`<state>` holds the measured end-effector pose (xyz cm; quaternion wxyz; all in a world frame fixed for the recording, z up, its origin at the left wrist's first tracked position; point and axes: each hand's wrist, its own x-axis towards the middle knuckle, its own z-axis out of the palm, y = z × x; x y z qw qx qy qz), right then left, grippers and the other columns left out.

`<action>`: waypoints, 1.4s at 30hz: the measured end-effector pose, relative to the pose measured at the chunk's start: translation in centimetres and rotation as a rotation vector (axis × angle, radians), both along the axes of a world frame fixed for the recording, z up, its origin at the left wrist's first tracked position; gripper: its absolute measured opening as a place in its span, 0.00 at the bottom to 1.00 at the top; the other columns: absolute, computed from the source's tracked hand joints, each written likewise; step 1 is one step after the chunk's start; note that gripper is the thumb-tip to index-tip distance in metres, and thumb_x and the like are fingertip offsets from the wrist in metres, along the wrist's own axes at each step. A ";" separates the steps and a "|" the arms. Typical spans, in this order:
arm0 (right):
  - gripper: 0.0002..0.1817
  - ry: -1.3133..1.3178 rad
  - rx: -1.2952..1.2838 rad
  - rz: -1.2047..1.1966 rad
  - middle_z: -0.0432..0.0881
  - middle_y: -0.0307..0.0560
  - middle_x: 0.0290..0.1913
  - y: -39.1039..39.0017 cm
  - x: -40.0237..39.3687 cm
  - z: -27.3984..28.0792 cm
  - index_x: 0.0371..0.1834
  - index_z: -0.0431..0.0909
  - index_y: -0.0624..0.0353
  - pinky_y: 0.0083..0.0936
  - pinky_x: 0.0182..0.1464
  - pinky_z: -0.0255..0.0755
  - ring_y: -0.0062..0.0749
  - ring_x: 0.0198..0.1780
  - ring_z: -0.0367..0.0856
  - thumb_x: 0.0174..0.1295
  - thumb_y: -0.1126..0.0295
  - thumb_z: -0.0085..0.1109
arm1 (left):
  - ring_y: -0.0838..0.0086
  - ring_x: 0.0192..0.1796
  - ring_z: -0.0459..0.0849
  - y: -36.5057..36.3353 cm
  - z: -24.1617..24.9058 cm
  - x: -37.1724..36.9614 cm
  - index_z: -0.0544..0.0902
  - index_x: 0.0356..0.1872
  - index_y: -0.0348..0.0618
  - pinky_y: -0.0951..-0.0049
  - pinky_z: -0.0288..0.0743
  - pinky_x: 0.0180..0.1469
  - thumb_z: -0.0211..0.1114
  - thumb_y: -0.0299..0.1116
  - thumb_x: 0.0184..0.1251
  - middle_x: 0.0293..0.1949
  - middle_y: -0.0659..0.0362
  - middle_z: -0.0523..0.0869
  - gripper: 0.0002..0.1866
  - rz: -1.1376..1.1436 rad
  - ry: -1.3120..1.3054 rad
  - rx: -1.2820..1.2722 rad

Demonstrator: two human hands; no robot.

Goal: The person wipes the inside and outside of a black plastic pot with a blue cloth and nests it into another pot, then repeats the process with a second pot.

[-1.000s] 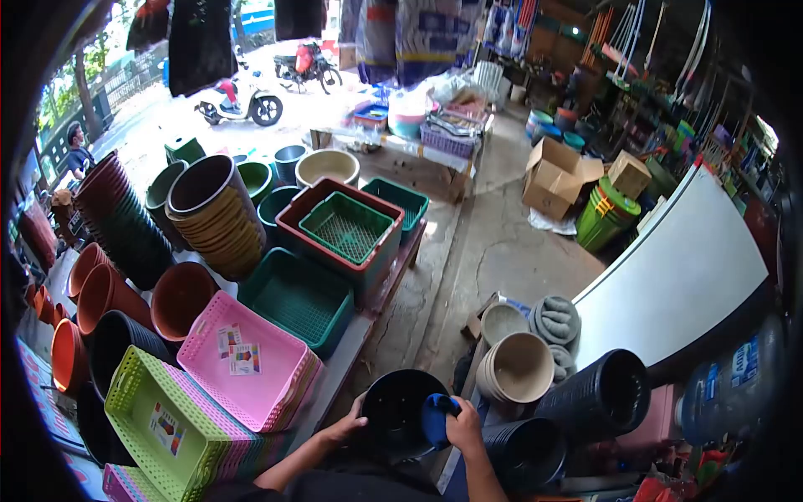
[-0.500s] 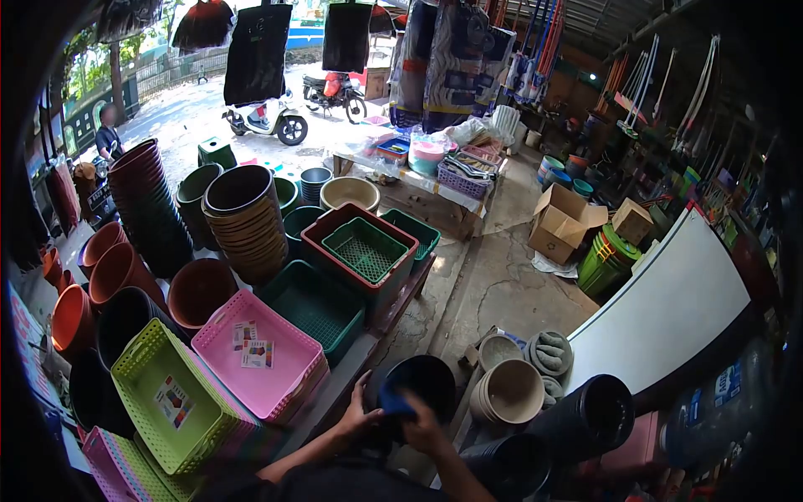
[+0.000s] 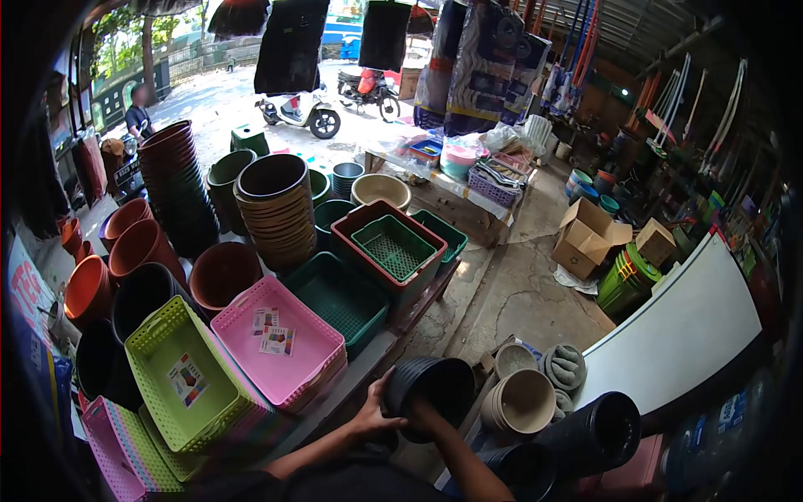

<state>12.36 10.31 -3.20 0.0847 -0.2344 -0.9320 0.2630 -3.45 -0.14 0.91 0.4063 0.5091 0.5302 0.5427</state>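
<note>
In the lower middle, my left hand [image 3: 374, 415] grips the near left side of black plastic pots [image 3: 456, 381], which look nested and are tilted with the mouth toward the right. My right hand [image 3: 425, 418] reaches down inside the opening. Its fingers are hidden in the dark interior, and so is anything they hold. Just right of the pots stand nested beige pots [image 3: 525, 400]. More black pots [image 3: 598, 431] lie tilted beside these, near my right forearm.
On the left, a bench holds a pink basket [image 3: 280, 343], a green basket [image 3: 180, 381], a dark green basin [image 3: 339, 301] and tall pot stacks [image 3: 272, 205]. A white board [image 3: 677, 314] leans at right. An open cardboard box [image 3: 584, 238] stands on the floor beyond.
My right hand, which held a blurred blue cloth-like thing at the pot's mouth, has gone down inside it. That blue thing is now out of sight. The view has shifted slightly left.
</note>
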 end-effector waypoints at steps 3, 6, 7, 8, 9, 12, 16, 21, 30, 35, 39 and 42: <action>0.25 0.188 -0.268 0.107 0.77 0.64 0.56 0.1 -0.7 2.4 0.57 0.74 0.63 0.44 0.63 0.66 0.57 0.58 0.76 0.56 0.63 0.56 | 0.50 0.72 0.54 0.3 0.5 -1.1 0.46 0.77 0.58 0.54 0.47 0.74 0.79 0.57 0.34 0.67 0.45 0.54 0.66 0.023 -0.018 0.013; 0.24 -0.210 -0.124 0.163 0.79 0.63 0.52 0.8 0.5 5.8 0.53 0.76 0.62 0.45 0.58 0.70 0.56 0.54 0.79 0.56 0.60 0.56 | 0.51 0.72 0.54 0.3 -0.3 -1.7 0.50 0.76 0.57 0.55 0.48 0.74 0.79 0.57 0.34 0.67 0.44 0.56 0.65 0.047 -0.217 -0.001; 0.23 -0.526 0.129 0.165 0.80 0.63 0.50 1.2 0.9 6.3 0.51 0.77 0.61 0.45 0.54 0.73 0.55 0.52 0.80 0.57 0.57 0.56 | 0.51 0.72 0.54 0.2 0.2 -1.6 0.50 0.76 0.57 0.55 0.48 0.74 0.79 0.57 0.34 0.67 0.44 0.56 0.65 0.056 -0.220 -0.003; 0.23 -0.525 0.127 0.171 0.80 0.63 0.50 1.8 1.3 6.6 0.51 0.77 0.61 0.45 0.54 0.73 0.55 0.52 0.80 0.57 0.57 0.56 | 0.51 0.72 0.54 0.1 0.9 -1.3 0.50 0.77 0.58 0.54 0.48 0.74 0.79 0.57 0.35 0.67 0.44 0.56 0.64 0.049 -0.156 -0.020; 0.21 -0.568 0.232 0.100 0.82 0.60 0.46 2.7 1.6 6.6 0.49 0.77 0.60 0.47 0.54 0.72 0.53 0.49 0.82 0.56 0.59 0.57 | 0.51 0.72 0.54 0.2 1.4 -1.0 0.49 0.77 0.58 0.54 0.48 0.74 0.78 0.57 0.35 0.67 0.44 0.56 0.64 0.041 -0.093 -0.037; 0.18 -0.484 0.239 0.019 0.84 0.56 0.41 3.2 1.0 5.3 0.46 0.79 0.59 0.50 0.52 0.72 0.50 0.43 0.84 0.55 0.61 0.58 | 0.50 0.73 0.53 1.4 1.3 0.3 0.49 0.77 0.58 0.53 0.46 0.74 0.78 0.57 0.36 0.67 0.43 0.56 0.64 0.040 -0.166 0.004; 0.15 0.079 0.021 0.190 0.84 0.54 0.39 1.9 0.0 5.5 0.42 0.81 0.58 0.50 0.51 0.73 0.47 0.42 0.84 0.52 0.65 0.57 | 0.51 0.73 0.53 1.3 0.5 -0.4 0.50 0.77 0.58 0.54 0.46 0.74 0.78 0.56 0.37 0.66 0.43 0.58 0.63 0.050 -0.200 -0.005; 0.16 -0.676 0.358 0.076 0.84 0.51 0.40 3.9 3.0 7.3 0.43 0.82 0.56 0.40 0.53 0.72 0.42 0.47 0.82 0.51 0.64 0.57 | 0.52 0.71 0.56 0.1 1.4 -0.6 0.51 0.76 0.59 0.55 0.47 0.74 0.78 0.56 0.37 0.65 0.43 0.59 0.62 0.041 -0.031 -0.124; 0.20 -0.139 0.160 0.105 0.80 0.59 0.51 1.2 0.9 7.1 0.50 0.80 0.59 0.39 0.60 0.68 0.47 0.53 0.80 0.63 0.57 0.51 | 0.52 0.71 0.57 1.2 -0.3 0.3 0.54 0.76 0.59 0.57 0.50 0.73 0.81 0.55 0.33 0.65 0.45 0.58 0.63 0.182 -0.111 0.058; 0.34 0.465 -1.090 -0.492 0.72 0.62 0.61 -0.1 -1.2 6.5 0.63 0.67 0.67 0.44 0.68 0.60 0.50 0.65 0.70 0.70 0.45 0.44 | 0.53 0.70 0.58 0.9 -1.1 1.2 0.55 0.76 0.60 0.57 0.52 0.72 0.81 0.55 0.32 0.66 0.46 0.56 0.63 0.146 -0.117 0.045; 0.34 1.252 -1.396 -0.720 0.74 0.58 0.58 -1.1 -2.8 9.9 0.61 0.67 0.71 0.32 0.59 0.69 0.42 0.53 0.79 0.74 0.46 0.38 | 0.53 0.71 0.58 1.9 -0.9 1.1 0.54 0.76 0.58 0.57 0.51 0.73 0.81 0.56 0.33 0.67 0.48 0.56 0.63 0.129 -0.164 0.073; 0.28 0.579 -0.755 -0.543 0.74 0.57 0.60 -2.4 -1.3 8.0 0.62 0.67 0.68 0.37 0.64 0.64 0.51 0.61 0.74 0.72 0.53 0.43 | 0.53 0.71 0.58 2.8 -1.8 0.6 0.54 0.76 0.58 0.57 0.50 0.73 0.80 0.57 0.34 0.67 0.48 0.58 0.63 0.105 -0.327 0.060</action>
